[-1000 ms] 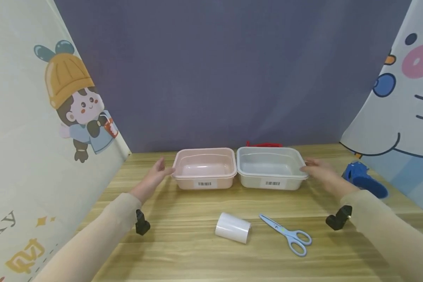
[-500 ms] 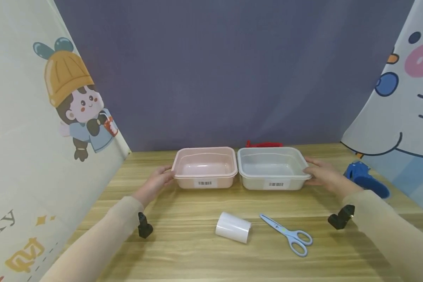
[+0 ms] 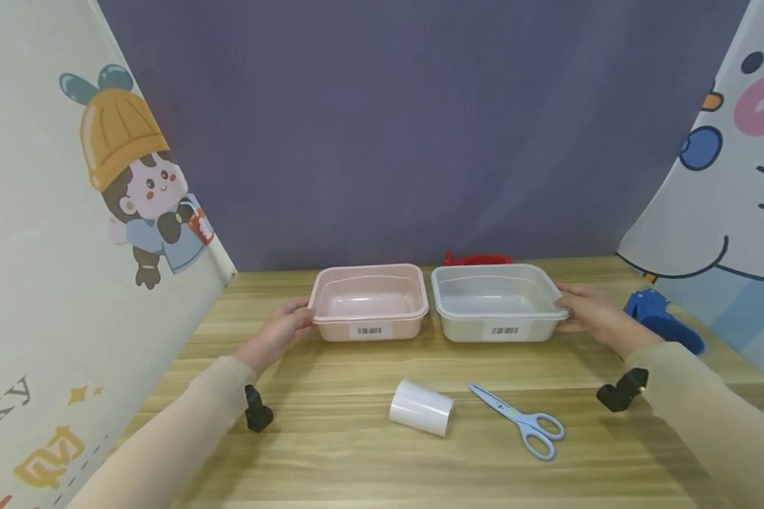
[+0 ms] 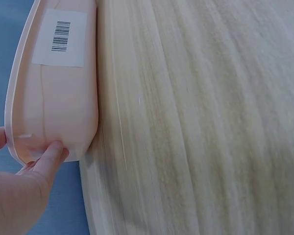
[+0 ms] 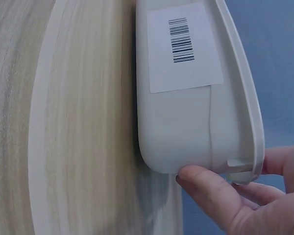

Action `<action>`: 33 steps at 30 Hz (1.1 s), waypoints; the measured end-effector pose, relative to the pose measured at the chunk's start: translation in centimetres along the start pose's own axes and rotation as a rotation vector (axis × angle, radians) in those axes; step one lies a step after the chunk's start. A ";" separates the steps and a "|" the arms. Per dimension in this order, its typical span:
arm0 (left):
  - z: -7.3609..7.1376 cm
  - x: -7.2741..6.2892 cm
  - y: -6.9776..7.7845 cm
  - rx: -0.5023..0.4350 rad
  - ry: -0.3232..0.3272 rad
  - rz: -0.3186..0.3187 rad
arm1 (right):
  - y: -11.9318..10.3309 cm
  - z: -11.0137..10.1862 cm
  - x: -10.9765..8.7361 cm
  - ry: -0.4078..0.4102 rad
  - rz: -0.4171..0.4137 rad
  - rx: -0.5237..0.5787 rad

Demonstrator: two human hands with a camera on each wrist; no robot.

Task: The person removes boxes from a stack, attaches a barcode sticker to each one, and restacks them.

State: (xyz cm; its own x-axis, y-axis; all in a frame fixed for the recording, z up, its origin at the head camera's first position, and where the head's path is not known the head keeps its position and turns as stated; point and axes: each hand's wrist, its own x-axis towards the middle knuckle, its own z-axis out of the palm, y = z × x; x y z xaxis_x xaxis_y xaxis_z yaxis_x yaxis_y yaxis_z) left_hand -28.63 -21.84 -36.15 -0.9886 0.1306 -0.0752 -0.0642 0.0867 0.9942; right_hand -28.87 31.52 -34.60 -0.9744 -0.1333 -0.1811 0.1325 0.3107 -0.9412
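Two shallow plastic bins stand side by side at the back of the table, a pink bin [image 3: 334, 331] on the left and a white bin [image 3: 463, 329] on the right. A narrow gap shows between them. My left hand [image 3: 280, 329] grips the pink bin's left end, with a fingertip against its outer wall below the rim in the left wrist view. At the white bin's right end, my right hand [image 3: 593, 318] holds on by the rim and the wall under it, as the right wrist view shows. Each bin bears a barcode label on its front. Both bins have nothing inside.
A white cylinder, cup-like [image 3: 421, 408], lies on its side nearer the front. Right of it lie light-blue scissors [image 3: 527, 424]. A red object [image 3: 484, 259] shows partly behind the white bin. A blue object [image 3: 665, 318] sits beyond my right hand. A dark curtain [image 3: 382, 141] hangs behind.
Both hands have gone from the bins' outer ends to a grip on them. The white bin has slid a little to the right, opening a gap from the pink bin.
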 end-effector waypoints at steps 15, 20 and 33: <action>-0.3 0.1 -0.1 0.016 -0.003 -0.006 | -2.6 0.9 -0.7 0.050 -0.066 -0.060; -0.1 0.0 0.1 0.041 -0.001 -0.018 | -3.8 1.6 -0.8 0.063 -0.094 -0.074; 0.0 -0.2 0.4 0.061 0.001 -0.031 | -6.6 2.1 -0.6 0.147 -0.090 -0.079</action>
State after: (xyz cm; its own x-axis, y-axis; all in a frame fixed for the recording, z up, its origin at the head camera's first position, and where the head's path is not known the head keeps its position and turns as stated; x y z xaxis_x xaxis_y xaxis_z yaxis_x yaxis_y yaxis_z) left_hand -28.42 -21.87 -35.72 -0.9864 0.1260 -0.1055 -0.0860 0.1509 0.9848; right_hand -28.82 27.62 -28.89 -0.9985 -0.0271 -0.0481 0.0344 0.3769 -0.9256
